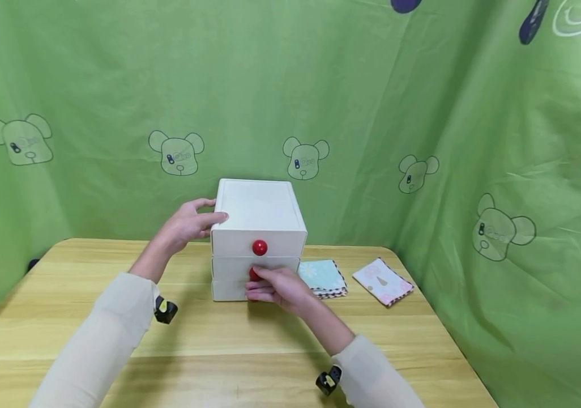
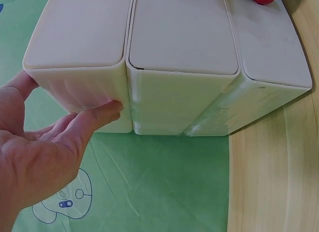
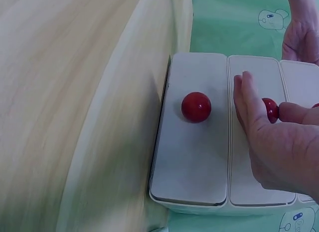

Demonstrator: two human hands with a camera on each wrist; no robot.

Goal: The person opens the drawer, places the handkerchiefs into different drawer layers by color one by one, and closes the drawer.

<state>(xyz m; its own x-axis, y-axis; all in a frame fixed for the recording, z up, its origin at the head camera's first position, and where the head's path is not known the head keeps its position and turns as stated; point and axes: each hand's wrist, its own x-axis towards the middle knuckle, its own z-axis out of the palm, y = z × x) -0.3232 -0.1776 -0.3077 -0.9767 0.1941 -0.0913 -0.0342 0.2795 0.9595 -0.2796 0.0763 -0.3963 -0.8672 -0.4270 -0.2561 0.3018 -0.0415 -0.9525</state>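
Observation:
A white three-drawer cabinet (image 1: pixel 257 204) stands on the table, with one round red knob on each drawer front. My left hand (image 1: pixel 184 228) rests against its upper left side, thumb over the top edge and extended fingers along the side wall. At the middle drawer, my right hand (image 1: pixel 282 290) pinches the red knob (image 3: pixel 270 110) between thumb and fingers. The top drawer's knob (image 1: pixel 259 247) sits above that hand. Mostly covered in the head view, the bottom knob (image 3: pixel 196 107) shows fully in the right wrist view. All the drawers look closed.
Right of the cabinet lies a folded light-blue cloth (image 1: pixel 323 276), partly behind my right hand and the cabinet. Farther right is a folded pink-and-white cloth (image 1: pixel 383 281). Green curtains (image 1: pixel 250 85) with bear faces surround the wooden table (image 1: pixel 209 351) at the back and sides.

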